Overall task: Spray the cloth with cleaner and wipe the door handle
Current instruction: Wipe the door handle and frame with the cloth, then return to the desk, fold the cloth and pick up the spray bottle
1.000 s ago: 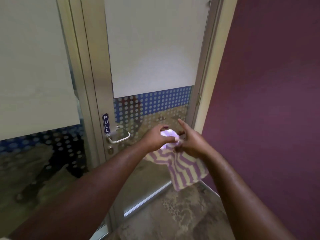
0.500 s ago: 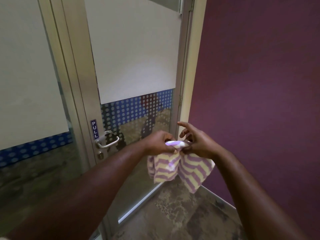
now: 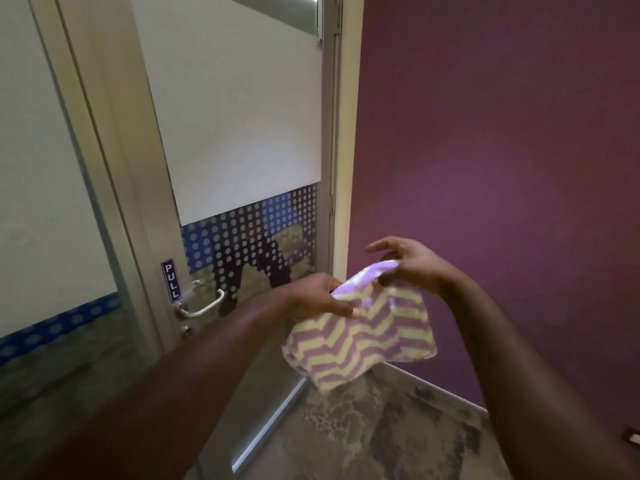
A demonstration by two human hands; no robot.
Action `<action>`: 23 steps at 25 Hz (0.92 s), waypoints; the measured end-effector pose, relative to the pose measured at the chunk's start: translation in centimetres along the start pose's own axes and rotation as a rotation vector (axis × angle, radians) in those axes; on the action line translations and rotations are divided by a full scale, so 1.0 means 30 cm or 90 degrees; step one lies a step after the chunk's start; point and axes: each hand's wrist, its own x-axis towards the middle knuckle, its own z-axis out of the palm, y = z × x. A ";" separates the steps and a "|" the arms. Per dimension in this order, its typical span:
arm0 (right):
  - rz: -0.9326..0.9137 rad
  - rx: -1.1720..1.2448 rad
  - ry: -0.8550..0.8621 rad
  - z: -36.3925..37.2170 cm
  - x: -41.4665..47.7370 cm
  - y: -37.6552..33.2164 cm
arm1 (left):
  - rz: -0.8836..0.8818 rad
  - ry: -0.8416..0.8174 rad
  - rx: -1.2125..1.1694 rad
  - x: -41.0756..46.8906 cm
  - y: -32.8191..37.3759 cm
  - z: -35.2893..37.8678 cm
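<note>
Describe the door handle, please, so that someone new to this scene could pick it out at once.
Start at the frosted glass door left of the purple wall. On its metal left stile, just beside the small blue PULL sign, sits the door handle. It is the only curved silver lever there, above a round keyhole.

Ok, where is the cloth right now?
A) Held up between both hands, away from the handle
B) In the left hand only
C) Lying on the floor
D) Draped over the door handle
A: the left hand and right hand both grip the top edge of the cloth, which hangs to the right of the door handle without touching it.
</note>
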 end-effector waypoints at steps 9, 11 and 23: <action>0.235 0.646 0.189 0.208 -0.332 0.274 | 0.047 0.004 -0.438 -0.017 0.024 0.103; 0.206 0.742 0.150 0.283 -0.413 0.324 | 0.062 -0.032 -0.488 -0.014 0.048 0.149; 0.159 0.644 0.570 0.140 -0.706 0.285 | 0.068 0.034 -0.503 -0.029 0.266 0.446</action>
